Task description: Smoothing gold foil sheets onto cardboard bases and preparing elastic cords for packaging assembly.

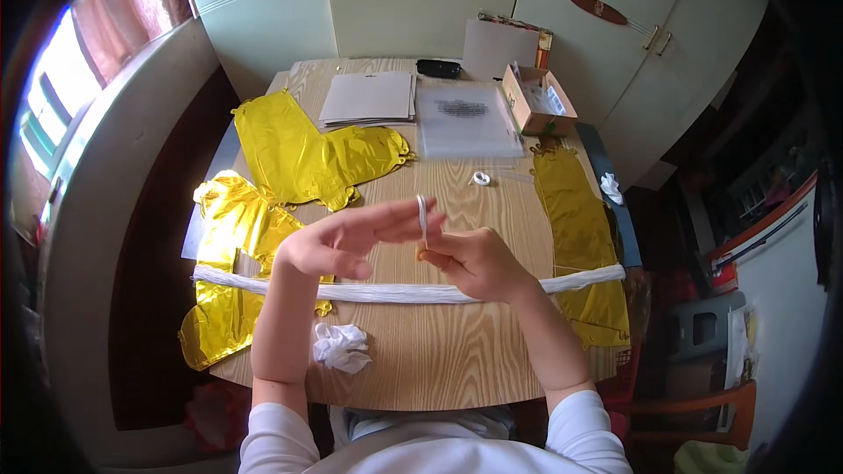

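Note:
Above the middle of the table, my left hand (329, 241) is stretched out flat, its fingers extended toward the right. A white string (421, 211) loops over its fingertips. My right hand (481, 265) is closed, pinching the lower part of that string between thumb and fingers. Below both hands, a long bundle of white strings (408, 293) lies across the table from left to right. Its left end rests on a flat gold foil balloon (230, 224), its right end on another gold foil balloon (575, 211). A third gold foil balloon (285, 145) lies farther back on the left.
Crumpled white tissue (342, 348) lies near the front edge. A small white roll (480, 179) sits beyond my hands. Toward the back are stacked white sheets (369, 98), a clear plastic bag (465, 132), a black case (438, 68) and an open cardboard box (520, 105). Cabinets (421, 9) stand behind.

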Motion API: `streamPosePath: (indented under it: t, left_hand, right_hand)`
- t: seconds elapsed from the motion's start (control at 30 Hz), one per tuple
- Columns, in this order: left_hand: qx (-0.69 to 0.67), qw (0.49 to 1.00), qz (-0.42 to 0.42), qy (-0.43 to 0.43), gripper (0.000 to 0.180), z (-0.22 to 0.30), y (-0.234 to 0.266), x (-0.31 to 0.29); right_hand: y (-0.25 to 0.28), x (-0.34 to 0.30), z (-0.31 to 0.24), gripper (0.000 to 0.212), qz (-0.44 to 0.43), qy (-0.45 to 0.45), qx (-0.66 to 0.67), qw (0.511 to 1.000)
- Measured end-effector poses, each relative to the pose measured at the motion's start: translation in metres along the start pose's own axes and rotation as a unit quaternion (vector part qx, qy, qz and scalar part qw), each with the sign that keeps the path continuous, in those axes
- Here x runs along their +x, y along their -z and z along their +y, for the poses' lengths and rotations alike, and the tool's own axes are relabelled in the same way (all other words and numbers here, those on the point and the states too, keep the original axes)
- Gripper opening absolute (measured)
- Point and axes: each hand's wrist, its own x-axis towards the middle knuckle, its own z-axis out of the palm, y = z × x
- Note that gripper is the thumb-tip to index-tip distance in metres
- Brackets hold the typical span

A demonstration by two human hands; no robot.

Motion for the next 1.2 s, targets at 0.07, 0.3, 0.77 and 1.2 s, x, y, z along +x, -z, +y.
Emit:
streamPosePath:
  t: [0.07, 0.3, 0.77, 1.2]
  left_hand:
    - [0.043, 0.997, 0.050, -0.027, 0.087, 0.003, 0.000, -0.001]
    - [0.285, 0.941, -0.030, 0.179, 0.081, 0.016, -0.010, 0.004]
    - [0.009, 0.982, -0.152, 0.112, 0.089, -0.003, 0.000, 0.004]
    - [0.208, 0.975, 0.017, 0.078, 0.091, 0.002, 0.007, -0.011]
  right_hand:
    - [0.007, 0.002, -0.011, 0.004, 0.008, 0.010, -0.055, 0.998]
    - [0.034, 0.003, -0.019, 0.003, 0.055, 0.039, -0.089, 0.994]
    - [0.026, 0.005, -0.004, 0.007, 0.101, 0.011, 0.013, 0.995]
    - [0.023, 0.003, -0.021, 0.009, 0.030, 0.049, -0.005, 0.998]
